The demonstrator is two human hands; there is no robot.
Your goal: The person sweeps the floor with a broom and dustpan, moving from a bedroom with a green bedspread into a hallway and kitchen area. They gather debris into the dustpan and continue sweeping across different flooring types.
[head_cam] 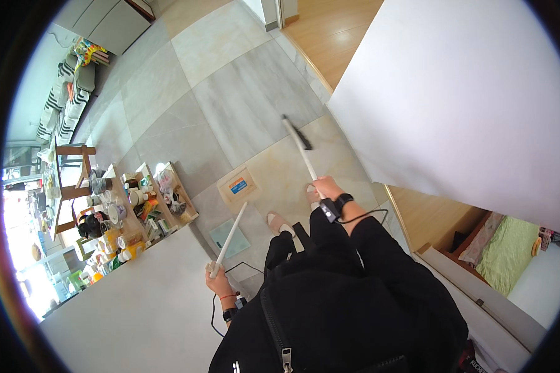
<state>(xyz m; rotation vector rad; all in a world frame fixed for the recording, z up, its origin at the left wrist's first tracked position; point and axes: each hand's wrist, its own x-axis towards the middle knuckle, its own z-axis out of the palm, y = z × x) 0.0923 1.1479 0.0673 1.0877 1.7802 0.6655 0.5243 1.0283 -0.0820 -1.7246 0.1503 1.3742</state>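
Observation:
My left hand (pixel 218 282) grips the upper end of a white dustpan handle (pixel 230 238). Below it, a pale dustpan (pixel 226 192) with an orange and blue label lies on the tiled floor in front of my feet. My right hand (pixel 329 187) is closed around the white handle of a small broom (pixel 307 158). The broom's dark bristles (pixel 302 139) are slightly blurred and sit low over the floor, right of and beyond the dustpan. Whether they touch the tiles I cannot tell. Both wrists carry black bands with cables.
A white door (pixel 452 107) stands at right beside a wood-floored doorway. At left, a shelf unit (pixel 142 205) holds jars and boxes. A glass bathroom scale (pixel 238 240) lies by my slippered feet (pixel 280 223). A striped sofa (pixel 72 109) stands farther off.

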